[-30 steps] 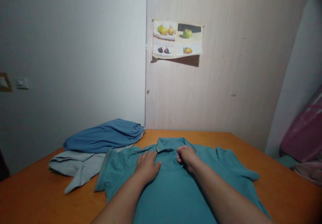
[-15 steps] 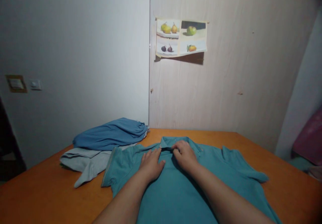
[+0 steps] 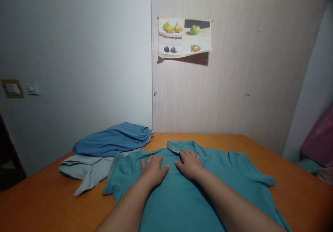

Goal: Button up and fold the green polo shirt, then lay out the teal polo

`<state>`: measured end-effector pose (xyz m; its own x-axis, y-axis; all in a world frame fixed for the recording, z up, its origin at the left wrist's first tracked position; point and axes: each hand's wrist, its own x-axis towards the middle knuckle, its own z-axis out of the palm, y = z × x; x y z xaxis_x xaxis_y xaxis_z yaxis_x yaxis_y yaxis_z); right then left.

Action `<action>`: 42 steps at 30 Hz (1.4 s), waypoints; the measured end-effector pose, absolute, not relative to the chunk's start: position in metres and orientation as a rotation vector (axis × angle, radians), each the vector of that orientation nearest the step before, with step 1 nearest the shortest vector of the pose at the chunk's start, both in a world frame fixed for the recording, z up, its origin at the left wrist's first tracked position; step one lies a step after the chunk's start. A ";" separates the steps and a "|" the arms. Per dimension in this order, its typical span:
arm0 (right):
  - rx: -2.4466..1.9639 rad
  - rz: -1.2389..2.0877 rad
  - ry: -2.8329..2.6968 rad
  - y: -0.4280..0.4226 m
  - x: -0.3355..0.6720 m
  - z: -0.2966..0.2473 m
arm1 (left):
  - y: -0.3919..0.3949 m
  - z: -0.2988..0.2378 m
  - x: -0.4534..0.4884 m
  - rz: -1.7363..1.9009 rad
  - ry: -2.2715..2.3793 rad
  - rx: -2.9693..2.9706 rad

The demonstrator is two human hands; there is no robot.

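A teal short-sleeved collared shirt (image 3: 179, 197) lies spread front-up, its collar (image 3: 184, 145) pointing away from me. My left hand (image 3: 154, 171) rests flat on the upper chest, left of the neckline, with fingers spread and the thumb out. On the other side, my right hand (image 3: 190, 164) lies on the cloth just below the collar, its thumb apart from the fingers. Neither hand grips anything. Both sleeves stretch outward; some wrinkles show near the left one.
A blue garment (image 3: 111, 140) lies on a light grey garment (image 3: 88, 169) at the table's back left. The orange table (image 3: 52, 204) meets a wooden panel (image 3: 197, 103) bearing a fruit picture (image 3: 184, 37). Something pink (image 3: 318, 138) is at the far right.
My right hand has let go of the collar edge and opened onto the cloth below it. My left hand has slid slightly left, off the collar. The view has shifted a little.
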<state>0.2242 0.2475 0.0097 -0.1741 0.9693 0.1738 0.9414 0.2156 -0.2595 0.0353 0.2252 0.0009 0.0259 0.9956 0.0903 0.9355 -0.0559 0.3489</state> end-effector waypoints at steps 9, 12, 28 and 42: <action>-1.826 0.164 -2.158 0.258 0.227 -0.013 | 0.229 0.003 0.024 0.514 2.134 1.969; -1.810 0.153 -2.149 0.260 0.229 -0.019 | 0.236 0.003 0.012 0.607 2.207 1.880; -1.836 0.159 -2.174 0.261 0.223 -0.017 | 0.259 0.016 -0.050 1.363 2.402 1.322; -1.843 0.165 -2.197 0.262 0.221 -0.016 | 0.177 0.032 -0.119 0.759 2.717 1.343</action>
<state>0.2209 0.2616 -0.0164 -0.1557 0.9791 0.1309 0.9485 0.1852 -0.2569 -0.1190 0.1772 0.0322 -0.6301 0.7520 0.1939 0.7435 0.5121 0.4300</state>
